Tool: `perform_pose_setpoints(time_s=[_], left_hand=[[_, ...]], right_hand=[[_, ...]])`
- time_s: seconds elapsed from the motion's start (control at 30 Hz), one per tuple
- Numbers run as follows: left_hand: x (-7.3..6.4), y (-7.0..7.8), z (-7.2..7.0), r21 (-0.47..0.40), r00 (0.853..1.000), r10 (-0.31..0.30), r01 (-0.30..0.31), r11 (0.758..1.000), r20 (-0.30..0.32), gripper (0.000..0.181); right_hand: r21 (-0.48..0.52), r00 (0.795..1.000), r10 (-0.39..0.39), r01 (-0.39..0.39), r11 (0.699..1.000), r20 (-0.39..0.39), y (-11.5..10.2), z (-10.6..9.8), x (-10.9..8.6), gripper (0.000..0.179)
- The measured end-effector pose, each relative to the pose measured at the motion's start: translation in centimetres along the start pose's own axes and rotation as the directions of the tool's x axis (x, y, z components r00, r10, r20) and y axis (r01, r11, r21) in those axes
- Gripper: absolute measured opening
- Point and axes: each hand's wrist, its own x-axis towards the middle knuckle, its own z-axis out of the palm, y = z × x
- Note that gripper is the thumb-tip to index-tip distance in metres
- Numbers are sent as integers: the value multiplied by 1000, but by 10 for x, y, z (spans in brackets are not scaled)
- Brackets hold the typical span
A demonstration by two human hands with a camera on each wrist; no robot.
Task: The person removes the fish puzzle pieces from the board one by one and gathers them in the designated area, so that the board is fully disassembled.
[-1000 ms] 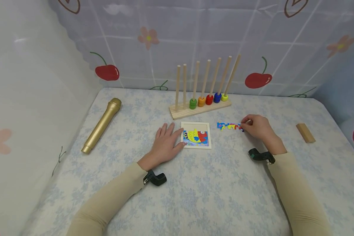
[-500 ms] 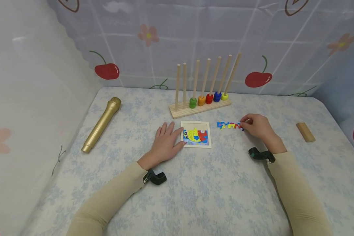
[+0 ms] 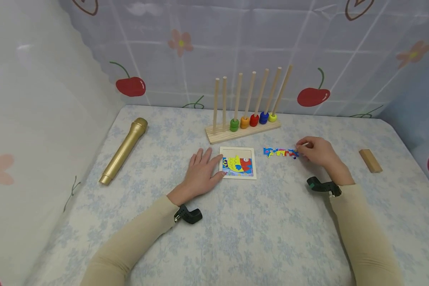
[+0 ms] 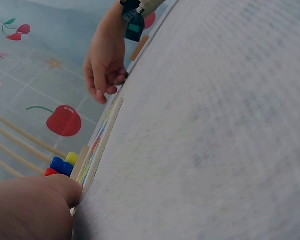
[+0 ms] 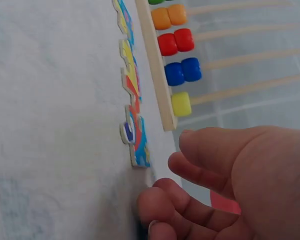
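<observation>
My left hand [image 3: 201,174] lies flat with its fingers spread, thumb and index finger on the left edge of a small jigsaw puzzle frame [image 3: 238,177]. Fish-picture pieces fill the lower part of that frame, and its upper strip shows bare backing. Right of it, a row of colourful jigsaw pieces [image 3: 281,152] lies on the table. My right hand [image 3: 318,153] is at the right end of this row. In the right wrist view its fingers are loosely bent, beside the end piece [image 5: 139,142] and apart from it, with nothing between them.
Behind the frame stands a wooden peg abacus [image 3: 228,137] with coloured beads and tall upright pegs. A gold microphone [image 3: 123,153] lies at the left. A wooden block [image 3: 370,161] lies at the far right. A printed curtain [image 3: 236,39] hangs along the back edge.
My right hand has drawn slightly rightward off the end of the row, uncovering more of the last piece. My left hand and the puzzle frame stay where they were.
</observation>
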Motion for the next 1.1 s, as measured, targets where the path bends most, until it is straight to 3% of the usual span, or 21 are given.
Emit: perform_pose_setpoints(time_s=[0.27, 0.5, 0.83, 1.03, 1.1], left_hand=[[0, 0, 0, -1, 1000, -1, 1, 1000, -2, 60], [0, 1, 0, 0, 1000, -2, 2, 1000, 0, 60], [0, 0, -2, 1, 1000, -8, 8, 1000, -3, 60], [-1, -1, -2, 3, 1000, -1, 1, 1000, 1, 59], [0, -1, -1, 6, 1000, 5, -5, 1000, 1, 59]], right_hand=[[28, 1000, -13, 13, 1000, -17, -11, -6, -5, 39], [26, 989, -146, 145, 989, 20, -53, 5, -8, 32], [37, 940, -312, 310, 950, 139, -131, 43, 1, 35], [27, 895, -401, 404, 914, 195, -158, 74, 2, 40], [14, 889, -406, 413, 911, 214, -162, 83, 2, 42]])
